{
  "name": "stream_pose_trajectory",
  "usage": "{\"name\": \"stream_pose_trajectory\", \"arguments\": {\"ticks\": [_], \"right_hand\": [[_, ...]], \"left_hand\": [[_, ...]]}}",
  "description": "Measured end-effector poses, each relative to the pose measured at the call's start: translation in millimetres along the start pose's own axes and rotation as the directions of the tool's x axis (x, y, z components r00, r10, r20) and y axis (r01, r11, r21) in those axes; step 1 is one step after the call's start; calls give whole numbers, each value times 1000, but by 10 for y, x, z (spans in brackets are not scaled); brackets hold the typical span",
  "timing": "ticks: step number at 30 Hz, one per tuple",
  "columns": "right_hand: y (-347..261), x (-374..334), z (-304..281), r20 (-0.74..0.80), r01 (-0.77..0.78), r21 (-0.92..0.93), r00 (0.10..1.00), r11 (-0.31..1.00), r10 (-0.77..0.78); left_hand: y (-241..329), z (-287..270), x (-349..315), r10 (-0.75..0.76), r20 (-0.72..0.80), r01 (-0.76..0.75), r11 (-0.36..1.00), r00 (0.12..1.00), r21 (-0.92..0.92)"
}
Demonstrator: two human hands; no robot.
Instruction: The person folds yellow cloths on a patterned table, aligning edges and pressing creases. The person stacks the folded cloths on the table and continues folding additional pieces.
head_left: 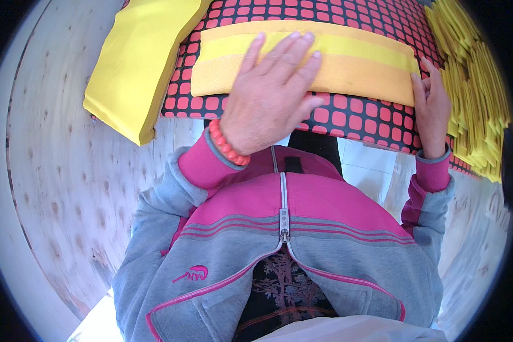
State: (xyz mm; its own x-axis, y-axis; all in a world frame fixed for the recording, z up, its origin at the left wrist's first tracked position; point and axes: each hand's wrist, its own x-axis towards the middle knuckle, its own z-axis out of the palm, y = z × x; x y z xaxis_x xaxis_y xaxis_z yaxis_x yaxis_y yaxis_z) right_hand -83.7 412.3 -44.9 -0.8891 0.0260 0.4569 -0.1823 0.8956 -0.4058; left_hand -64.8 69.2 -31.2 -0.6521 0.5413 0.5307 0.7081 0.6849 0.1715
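Observation:
A long folded strip of fabric (359, 71), orange with a bright yellow band along it, lies crosswise on the table before me. My left hand (273, 85) rests palm down near its middle, fingers spread over the yellow band. At the strip's right end is my right hand (431, 108), its fingertips curled at the edge, with the thumb at the near side of that end. Whether the fabric is pinched between thumb and fingers there is hard to see.
A red-and-black checked cover (336, 114) spreads over the table. Yellow folded cloth (139, 65) stands stacked at the left, hanging past the near edge. A tall pile of folded yellow pieces (473, 97) sits at the right, close beside my right hand.

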Motion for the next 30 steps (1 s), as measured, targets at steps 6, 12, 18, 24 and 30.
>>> {"name": "stream_pose_trajectory", "arguments": {"ticks": [6, 12, 18, 24, 30], "right_hand": [[5, -7, -6, -3, -7, -55, 1000, 998, 7], [10, -35, 25, -59, -13, -6, 998, 1000, 13], [-157, -51, -66, -163, 20, -159, 985, 987, -47], [-683, -176, 129, -80, 432, -76, 896, 899, -438], [-897, -213, 204, 52, 462, 122, 881, 879, -470]], "left_hand": [[-14, 118, 232, 2, 183, -5, 1000, 983, 13], [-61, 240, 363, 10, 267, -12, 1000, 964, 4], [-69, 259, 357, -29, 302, 6, 997, 953, 77], [-93, 278, 359, -15, 281, -6, 997, 960, 75], [-84, 256, 406, -33, 254, 35, 999, 967, -1]]}}
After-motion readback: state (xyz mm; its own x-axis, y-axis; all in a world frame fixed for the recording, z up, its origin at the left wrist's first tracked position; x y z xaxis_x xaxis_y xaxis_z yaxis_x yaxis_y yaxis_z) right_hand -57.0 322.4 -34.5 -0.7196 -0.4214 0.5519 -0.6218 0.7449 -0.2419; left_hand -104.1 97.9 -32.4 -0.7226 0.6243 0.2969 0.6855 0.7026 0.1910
